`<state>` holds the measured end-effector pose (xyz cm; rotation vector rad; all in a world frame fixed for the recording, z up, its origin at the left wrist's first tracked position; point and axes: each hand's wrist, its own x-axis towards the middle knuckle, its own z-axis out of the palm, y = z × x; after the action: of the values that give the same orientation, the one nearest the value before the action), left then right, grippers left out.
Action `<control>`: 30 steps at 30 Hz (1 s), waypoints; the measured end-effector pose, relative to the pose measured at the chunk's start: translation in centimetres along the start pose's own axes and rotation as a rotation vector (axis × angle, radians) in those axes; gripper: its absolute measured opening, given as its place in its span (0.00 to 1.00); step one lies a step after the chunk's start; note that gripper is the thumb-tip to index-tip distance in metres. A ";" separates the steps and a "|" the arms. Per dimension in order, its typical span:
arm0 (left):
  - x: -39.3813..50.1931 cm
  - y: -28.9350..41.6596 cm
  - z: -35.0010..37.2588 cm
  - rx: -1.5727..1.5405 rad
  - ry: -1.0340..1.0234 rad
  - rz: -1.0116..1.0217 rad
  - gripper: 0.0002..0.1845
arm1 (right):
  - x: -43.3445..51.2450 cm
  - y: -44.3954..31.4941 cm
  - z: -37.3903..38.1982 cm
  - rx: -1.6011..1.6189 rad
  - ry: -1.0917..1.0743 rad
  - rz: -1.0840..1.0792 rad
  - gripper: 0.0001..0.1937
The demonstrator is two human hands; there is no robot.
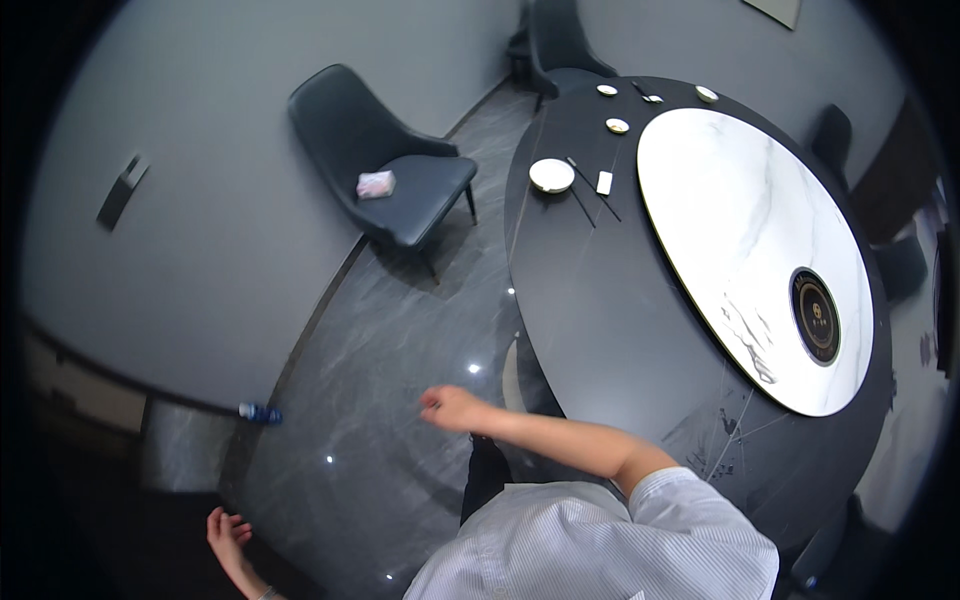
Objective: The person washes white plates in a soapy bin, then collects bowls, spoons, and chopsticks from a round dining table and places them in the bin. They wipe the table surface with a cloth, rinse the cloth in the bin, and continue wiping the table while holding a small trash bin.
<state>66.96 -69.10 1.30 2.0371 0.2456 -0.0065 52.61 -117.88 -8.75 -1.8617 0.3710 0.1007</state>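
My left hand (pixel 226 531) hangs at the lower left with its fingers apart and nothing in it. My right hand (pixel 454 409) is held out over the grey marble-look floor (pixel 375 360), its fingers loosely curled. Whether anything small lies inside those fingers is not visible. Closest to my right arm is a round dark dining table (pixel 600 315) with a white marble-pattern turntable (pixel 750 217) on top. Neither hand touches the table. On the floor by the wall corner lies a blue container with a white end (pixel 260 412), beyond my left hand.
A dark upholstered chair (pixel 427 191) by the wall bears a tissue pack (pixel 376 184). On the table's far side are a white bowl (pixel 552 176), black chopsticks (pixel 583 206), a white rest (pixel 604 183) and small dishes (pixel 617 126). Wet-looking spots (pixel 724 450) mark the near tabletop.
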 end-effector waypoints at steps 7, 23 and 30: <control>14.4 14.1 35.3 -0.070 -0.568 -0.029 0.14 | 9.2 6.1 -15.8 0.516 0.448 0.415 0.12; -1.6 29.8 90.7 0.250 -1.774 -0.486 0.22 | 18.6 16.2 -34.0 1.216 1.324 0.543 0.10; 2.3 35.1 98.4 0.507 -1.873 -0.287 0.14 | 23.6 16.4 -41.1 1.280 1.528 0.726 0.16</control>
<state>85.44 -170.91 -13.62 1.6019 -0.7084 -2.1407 65.18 -165.79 -16.48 -0.1456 1.6377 -0.9073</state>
